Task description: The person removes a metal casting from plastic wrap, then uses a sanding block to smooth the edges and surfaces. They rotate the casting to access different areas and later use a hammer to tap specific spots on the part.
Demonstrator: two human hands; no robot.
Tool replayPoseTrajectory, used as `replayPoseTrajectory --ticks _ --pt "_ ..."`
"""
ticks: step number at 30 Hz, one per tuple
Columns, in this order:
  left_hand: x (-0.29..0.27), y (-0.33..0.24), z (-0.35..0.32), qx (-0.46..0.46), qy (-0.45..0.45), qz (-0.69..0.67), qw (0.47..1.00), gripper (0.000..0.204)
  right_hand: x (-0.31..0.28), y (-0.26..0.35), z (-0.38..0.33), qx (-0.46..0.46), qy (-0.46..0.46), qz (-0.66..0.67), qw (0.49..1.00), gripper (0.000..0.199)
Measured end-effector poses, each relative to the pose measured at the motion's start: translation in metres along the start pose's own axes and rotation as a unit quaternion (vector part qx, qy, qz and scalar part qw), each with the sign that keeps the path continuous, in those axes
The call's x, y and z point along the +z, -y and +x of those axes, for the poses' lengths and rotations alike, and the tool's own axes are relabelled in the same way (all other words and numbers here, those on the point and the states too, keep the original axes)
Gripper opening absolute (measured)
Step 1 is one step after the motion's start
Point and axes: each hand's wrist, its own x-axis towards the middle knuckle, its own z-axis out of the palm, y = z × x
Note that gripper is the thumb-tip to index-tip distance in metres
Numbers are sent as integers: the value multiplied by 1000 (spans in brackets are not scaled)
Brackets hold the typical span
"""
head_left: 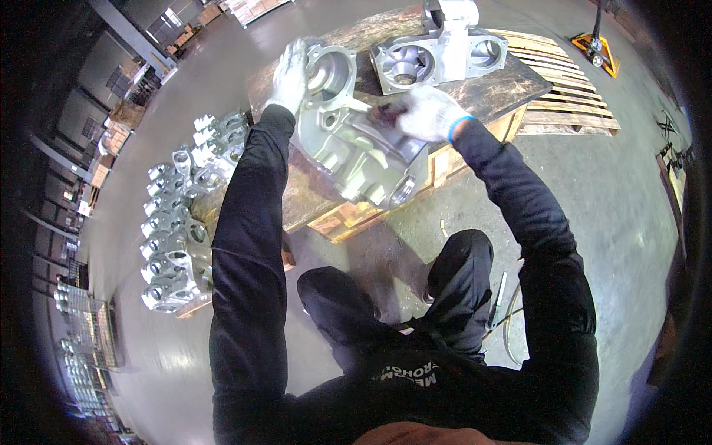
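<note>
At the bench's [512,81] near edge, big cast metal housing [356,144] lies tilted, partly overhanging. Left hand [291,74], white glove, clamped on its round flange at far end. Right hand [424,113], gloved, closed on small dark red pad [387,113], pressed to housing's upper face. Best done, I judge, with left bracing hard, short even strokes. Housing: dull grey aluminium, ribbed, several bores. Second housing [437,52] at far edge. More castings [182,222] stacked left.
</note>
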Motion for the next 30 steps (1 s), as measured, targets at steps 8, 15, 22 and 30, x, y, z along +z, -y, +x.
replayPoseTrajectory --ticks 8,15,22,30 --pt "-45 -61 19 -130 -16 -139 982 34 -2 -61 -105 264 16 379 887 30" --pt "-65 -71 30 -73 137 48 987 51 85 -62 -96 233 39 596 767 12" --pt "-73 -103 28 -185 26 -223 957 45 108 3 -146 253 60 575 776 39" --pt "-71 -65 4 -260 26 -457 850 38 177 153 -108 33 -30 423 905 54"
